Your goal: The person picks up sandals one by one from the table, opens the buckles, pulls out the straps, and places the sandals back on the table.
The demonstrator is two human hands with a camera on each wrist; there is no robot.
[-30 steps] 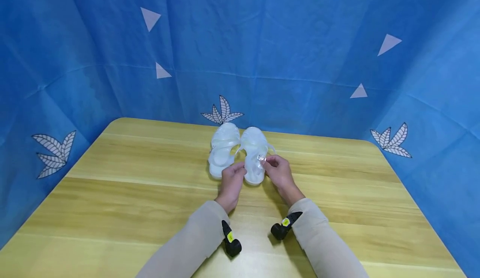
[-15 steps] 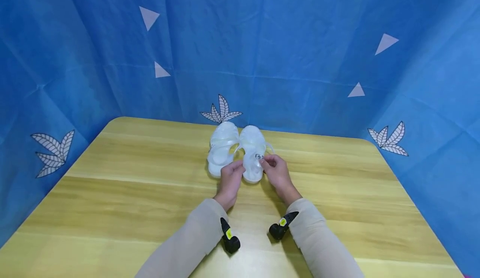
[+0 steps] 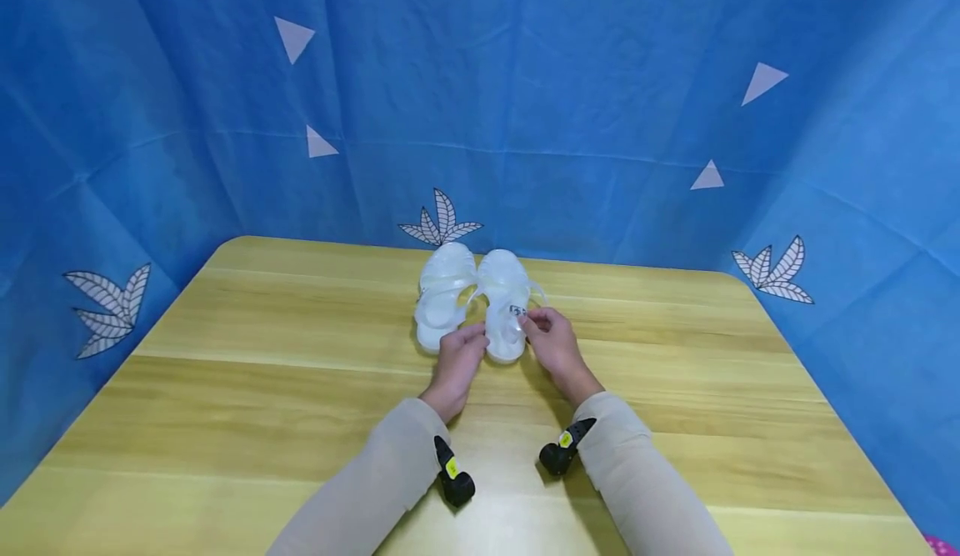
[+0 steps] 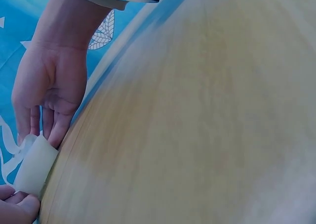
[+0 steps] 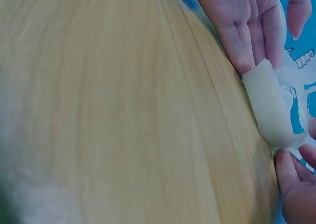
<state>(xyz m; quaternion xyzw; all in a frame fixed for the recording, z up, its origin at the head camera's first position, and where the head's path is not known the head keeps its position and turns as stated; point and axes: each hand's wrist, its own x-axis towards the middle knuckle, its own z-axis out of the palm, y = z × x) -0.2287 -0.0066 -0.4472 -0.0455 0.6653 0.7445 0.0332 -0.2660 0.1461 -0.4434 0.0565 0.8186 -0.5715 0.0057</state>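
Note:
Two translucent white jelly sandals stand side by side near the table's back edge, toes away from me. My left hand (image 3: 457, 364) holds the inner heel side of the right sandal (image 3: 502, 277). With thumb and forefinger, my right hand (image 3: 555, 343) pinches the strap by a small shiny buckle (image 3: 517, 310) over that sandal. The left sandal (image 3: 442, 289) stands untouched. In the left wrist view, my right hand (image 4: 52, 80) reaches down beside the heel. The right wrist view shows the sandal's heel (image 5: 269, 103) between my left hand (image 5: 249, 21) and right hand (image 5: 298, 189).
Wood-grain table (image 3: 300, 406) extends around the sandals. A blue curtain (image 3: 585, 106) with white leaf and triangle prints hangs behind and at both sides. Each sleeve carries a black wrist camera (image 3: 453, 481). A pink object (image 3: 939, 546) shows at the lower right corner.
Both hands stay at the right sandal. The buckle has turned slightly and looks darker now. The whole head view has shifted a little, bringing the pink object into the corner.

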